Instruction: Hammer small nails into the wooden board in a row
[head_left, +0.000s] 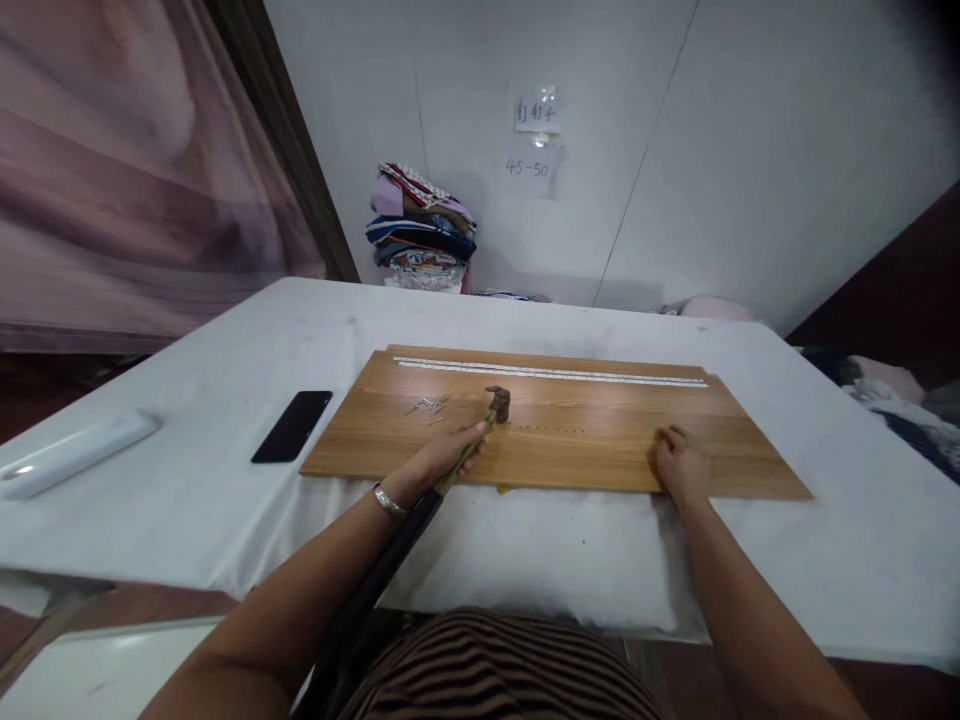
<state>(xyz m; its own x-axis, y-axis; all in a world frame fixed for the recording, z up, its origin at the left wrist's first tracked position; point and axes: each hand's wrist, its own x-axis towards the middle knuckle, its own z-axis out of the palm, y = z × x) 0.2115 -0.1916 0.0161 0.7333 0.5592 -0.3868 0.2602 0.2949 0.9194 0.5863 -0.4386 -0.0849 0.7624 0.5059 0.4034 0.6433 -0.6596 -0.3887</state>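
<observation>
A long wooden board (600, 440) lies on the white-covered table (225, 350). My left hand (448, 455) is closed around a hammer (420, 520) high on its handle; the dark hammer head (499, 400) rests on the board at the left end of a row of small nails (546, 429). Several loose nails (430, 405) lie on the board just left of the head. My right hand (681, 465) sits on the board's near edge with its fingers curled, pressing down. A pale strip (551, 372) runs along the board's far edge.
A black phone (292, 426) lies left of the board. A white elongated object (71, 455) sits at the table's left edge. Folded fabrics (421, 230) are stacked by the wall behind. A white cushion (555, 560) lies under the board's near side.
</observation>
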